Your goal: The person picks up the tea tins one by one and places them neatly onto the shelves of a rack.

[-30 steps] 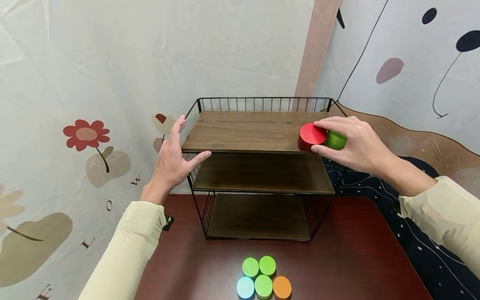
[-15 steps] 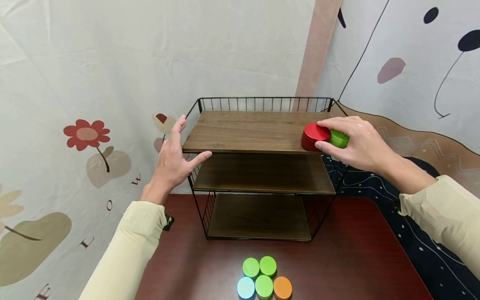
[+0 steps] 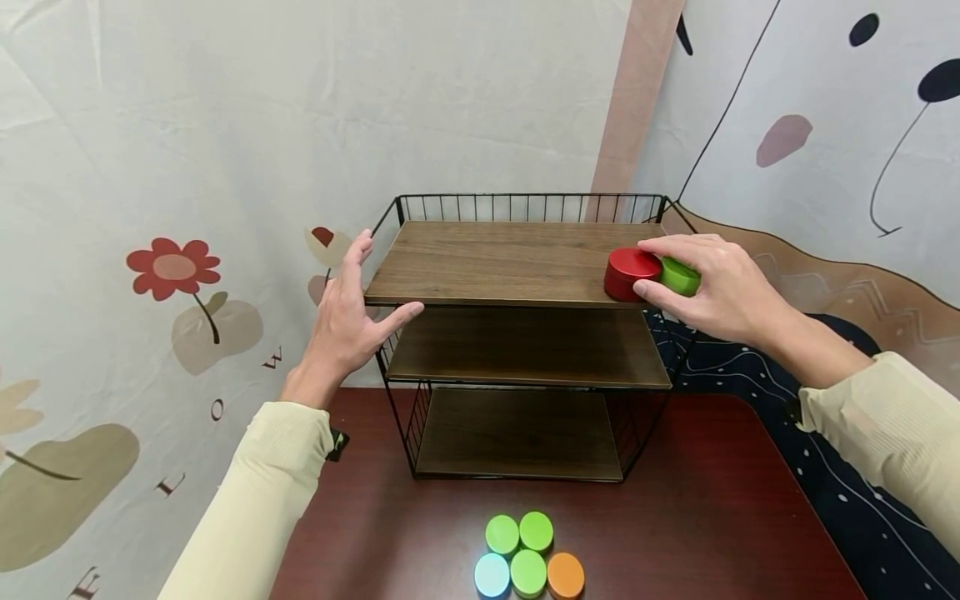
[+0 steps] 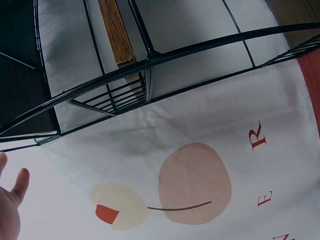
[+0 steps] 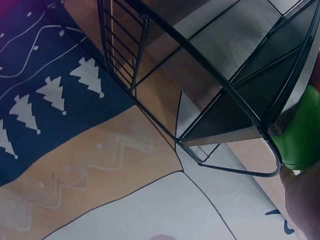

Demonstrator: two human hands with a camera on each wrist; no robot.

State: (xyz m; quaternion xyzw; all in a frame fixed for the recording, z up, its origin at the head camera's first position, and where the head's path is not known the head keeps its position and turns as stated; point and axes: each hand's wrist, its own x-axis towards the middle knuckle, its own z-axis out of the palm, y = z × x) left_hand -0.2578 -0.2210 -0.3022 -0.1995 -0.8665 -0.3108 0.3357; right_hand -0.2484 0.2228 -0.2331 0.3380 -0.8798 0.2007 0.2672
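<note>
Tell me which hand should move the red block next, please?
Probably the right hand: it is right at the red block, curled round the green block. The left hand is empty, but at the opposite end of the rack.

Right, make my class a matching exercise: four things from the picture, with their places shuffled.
1. Red block
2. Orange block
3. Left hand
4. Blue block

A. At the rack, left side
B. On the table, left end of the nearest row
C. Top shelf, front right
D. On the table, right end of the nearest row

Pairs: 1-C, 2-D, 3-A, 4-B
</note>
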